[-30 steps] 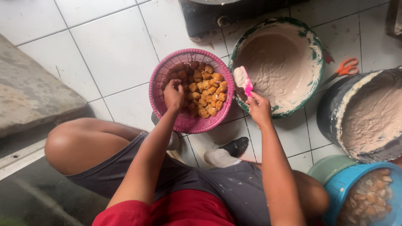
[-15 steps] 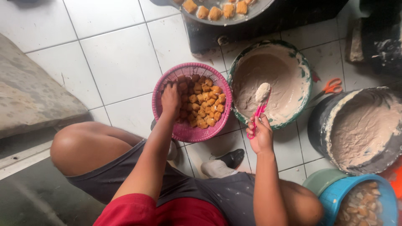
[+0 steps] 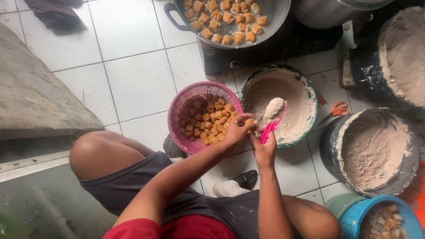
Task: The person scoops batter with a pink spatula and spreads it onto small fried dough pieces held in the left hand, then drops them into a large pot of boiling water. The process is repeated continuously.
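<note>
My left hand (image 3: 238, 129) pinches a golden fried tofu piece (image 3: 249, 121) at the right rim of the pink basket (image 3: 177, 106), which holds several more such pieces. My right hand (image 3: 264, 148) grips a pink spatula (image 3: 271, 126) whose tip carries a lump of pale batter (image 3: 273, 107). The spatula's loaded end hangs over the green-rimmed bowl (image 3: 311, 95) of batter, right next to the tofu piece. I sit on the tiled floor with both knees bent.
A dark pan (image 3: 274, 26) with several fried pieces sits on a black stove at the top. Two large batter-smeared buckets (image 3: 369, 152) (image 3: 394, 53) stand at right. A blue bucket (image 3: 354, 217) is at bottom right, orange scissors (image 3: 337, 109) lie by the bowl, a stone slab (image 3: 35, 88) at left.
My left hand left the basket's middle carrying a tofu piece toward the spatula. My right hand scooped batter from the bowl and holds it beside the piece. The view tilted up.
</note>
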